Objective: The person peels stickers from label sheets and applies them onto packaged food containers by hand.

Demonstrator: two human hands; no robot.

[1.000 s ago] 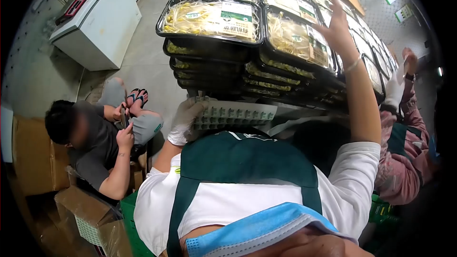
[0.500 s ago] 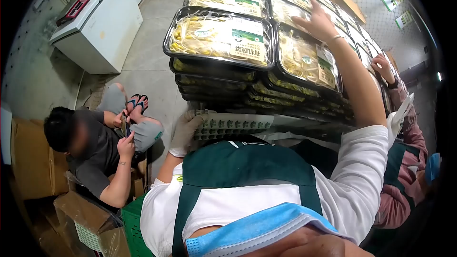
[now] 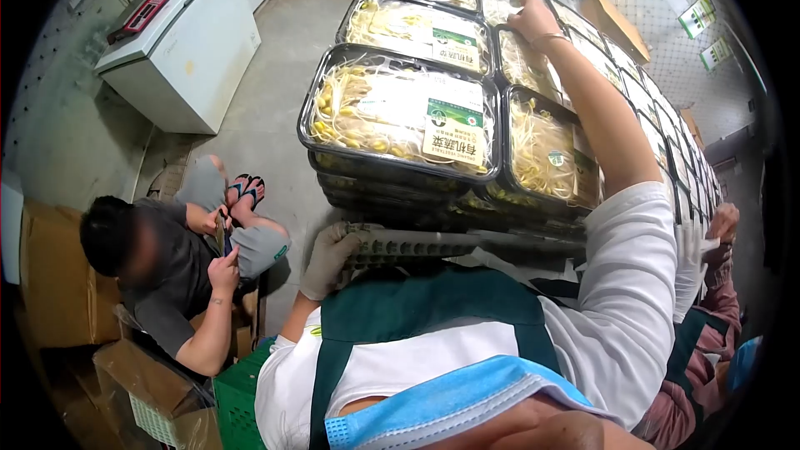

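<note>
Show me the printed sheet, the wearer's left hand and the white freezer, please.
Printed sheet (image 3: 412, 248), head view: green-marked face.
Left hand (image 3: 328, 262), head view: gloved back.
White freezer (image 3: 204, 62), head view: side wall.

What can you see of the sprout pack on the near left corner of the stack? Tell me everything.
The pack is a dark, rounded tray, plastic by its look, under clear, glossy film. Inside lie thin, pale sprouts with yellow heads. A green and cream printed label sits on its right half. It lies face up, roughly level, on other packs, with more close behind and to the right. Neither the left hand nor the right hand touches it.
</note>
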